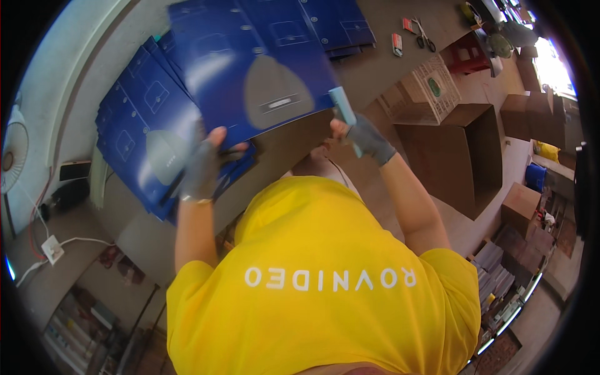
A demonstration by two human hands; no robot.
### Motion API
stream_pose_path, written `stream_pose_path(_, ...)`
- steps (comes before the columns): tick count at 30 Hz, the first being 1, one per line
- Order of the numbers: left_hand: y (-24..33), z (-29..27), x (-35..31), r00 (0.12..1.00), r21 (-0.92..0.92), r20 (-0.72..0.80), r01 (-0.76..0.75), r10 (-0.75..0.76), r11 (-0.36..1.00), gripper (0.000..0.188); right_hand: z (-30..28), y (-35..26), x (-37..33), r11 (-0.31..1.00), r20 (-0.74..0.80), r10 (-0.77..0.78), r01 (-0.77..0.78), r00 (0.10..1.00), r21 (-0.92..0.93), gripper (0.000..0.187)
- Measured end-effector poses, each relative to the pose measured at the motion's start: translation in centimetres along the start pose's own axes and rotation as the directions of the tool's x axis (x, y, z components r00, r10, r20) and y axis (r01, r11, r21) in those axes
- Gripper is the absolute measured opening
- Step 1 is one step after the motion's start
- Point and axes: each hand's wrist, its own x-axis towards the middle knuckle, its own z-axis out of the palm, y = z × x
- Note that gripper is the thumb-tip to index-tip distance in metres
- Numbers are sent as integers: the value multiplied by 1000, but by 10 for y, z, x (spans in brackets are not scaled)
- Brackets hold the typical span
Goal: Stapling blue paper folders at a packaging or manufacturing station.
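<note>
One large blue printed sheet [206, 69], marked with a grey rounded patch [265, 75], spans the upper middle of the view, its near edge between the two hands. The left hand [203, 164], in a grey glove with bare fingertips, is at the sheet's near left corner; blur obscures its fingers, and whether they are clamped on the corner cannot be told. The right hand [364, 136], gloved alike, is closed around a light-blue bar [342, 105], whose upper end overlaps the sheet's near right corner. To the left, partly beneath the sheet, lies a fanned stack of blue sheets [128, 119]; farther off, a second blue stack [340, 26] rests on the desk [378, 72]. Near the desk's far right part are scissors [426, 39] and two small red-and-white packets [397, 45]. Beyond its right edge stand a cream plastic crate [409, 97] and an open cardboard box [437, 165]. A white fan [12, 156] appears at far left.
</note>
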Motion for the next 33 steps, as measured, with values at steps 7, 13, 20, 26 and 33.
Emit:
stream_pose_path(7,48,-181,-60,972,291,-231,33,37,956,56,22,13,-7,995,119,93,-96,989,25,29)
stream_pose_path(13,24,-210,-14,869,937,-304,199,390,286,71,10,21,-5,993,22,116,-116,993,-14,26)
stream_pose_path(20,-4,37,169,879,900,-79,-140,470,412,102,22,22,6,991,26,127,-126,992,-35,32)
stream_pose_path(26,-18,77,204,883,825,-401,232,244,516,128,20,25,-13,971,22,-71,75,997,-227,36)
stream_pose_path(33,-72,32,174,924,836,-246,49,292,547,109,22,46,0,991,158,12,10,987,-135,44)
